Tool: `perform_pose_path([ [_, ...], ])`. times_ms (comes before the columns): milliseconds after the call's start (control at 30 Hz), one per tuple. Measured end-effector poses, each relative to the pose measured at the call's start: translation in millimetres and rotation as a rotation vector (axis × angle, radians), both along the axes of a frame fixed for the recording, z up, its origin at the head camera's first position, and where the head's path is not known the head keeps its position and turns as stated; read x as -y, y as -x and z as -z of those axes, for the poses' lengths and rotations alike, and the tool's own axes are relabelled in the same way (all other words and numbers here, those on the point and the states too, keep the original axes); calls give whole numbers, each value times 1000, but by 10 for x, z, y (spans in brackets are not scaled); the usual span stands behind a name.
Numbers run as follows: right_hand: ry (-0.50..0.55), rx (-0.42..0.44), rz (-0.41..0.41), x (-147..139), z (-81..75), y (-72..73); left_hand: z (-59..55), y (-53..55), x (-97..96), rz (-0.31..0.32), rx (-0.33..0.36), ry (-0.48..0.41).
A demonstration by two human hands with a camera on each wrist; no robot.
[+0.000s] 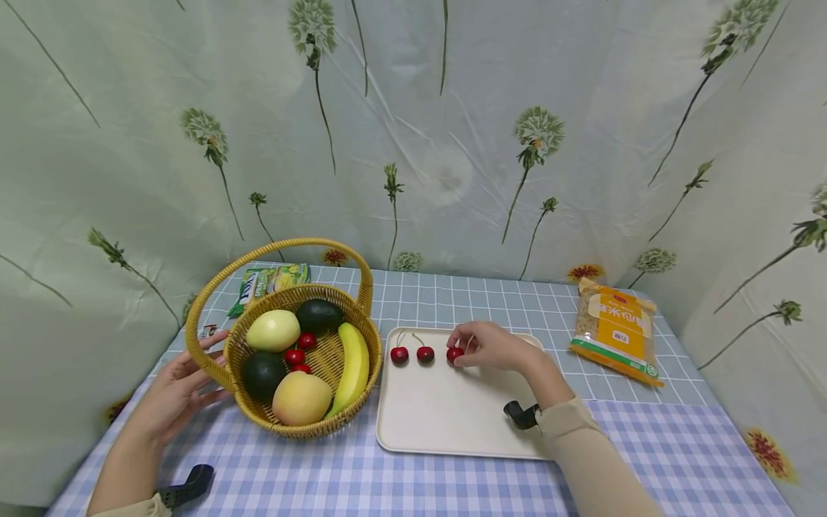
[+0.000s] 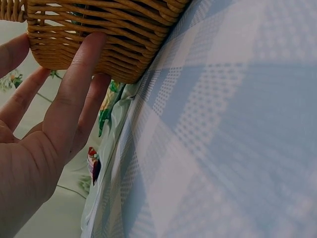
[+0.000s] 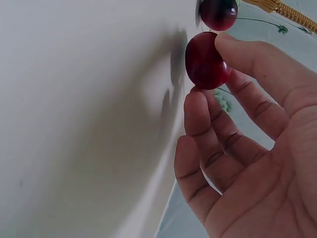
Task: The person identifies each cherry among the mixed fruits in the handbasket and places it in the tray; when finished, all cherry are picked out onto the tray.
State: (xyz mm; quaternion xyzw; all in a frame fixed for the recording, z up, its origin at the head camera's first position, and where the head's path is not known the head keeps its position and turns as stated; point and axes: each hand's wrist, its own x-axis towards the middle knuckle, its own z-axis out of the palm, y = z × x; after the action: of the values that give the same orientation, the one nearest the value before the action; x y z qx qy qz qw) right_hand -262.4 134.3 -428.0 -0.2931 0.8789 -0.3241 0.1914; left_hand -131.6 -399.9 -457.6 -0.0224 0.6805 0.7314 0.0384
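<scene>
My right hand point(image 1: 494, 350) pinches a dark red cherry point(image 3: 204, 62) between thumb and fingers, over the far part of a cream tray point(image 1: 446, 424). To its left on the tray lie two more cherries with stems, a nearer cherry point(image 1: 425, 354) and an outer cherry point(image 1: 399, 355). My left hand point(image 1: 173, 398) has its fingers spread against the left side of a yellow wicker basket point(image 2: 114, 42), without curling round it. Inside the basket are a banana point(image 1: 352, 366), a peach point(image 1: 301, 398), a pale green fruit point(image 1: 273, 330), two dark green fruits and several cherries point(image 1: 294, 357).
Behind the basket lies a green snack packet point(image 1: 268, 285). An orange and clear bag of grain point(image 1: 617, 330) rests at the back right. The basket's tall handle point(image 1: 278, 248) arches over its left and back. A floral curtain point(image 1: 452, 143) hangs behind the checked tablecloth point(image 1: 349, 481).
</scene>
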Motion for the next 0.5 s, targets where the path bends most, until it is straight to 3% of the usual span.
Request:
perform_pose_path([
  [500, 9, 4, 9, -26, 26, -16, -9, -17, -10, 12, -13, -19],
])
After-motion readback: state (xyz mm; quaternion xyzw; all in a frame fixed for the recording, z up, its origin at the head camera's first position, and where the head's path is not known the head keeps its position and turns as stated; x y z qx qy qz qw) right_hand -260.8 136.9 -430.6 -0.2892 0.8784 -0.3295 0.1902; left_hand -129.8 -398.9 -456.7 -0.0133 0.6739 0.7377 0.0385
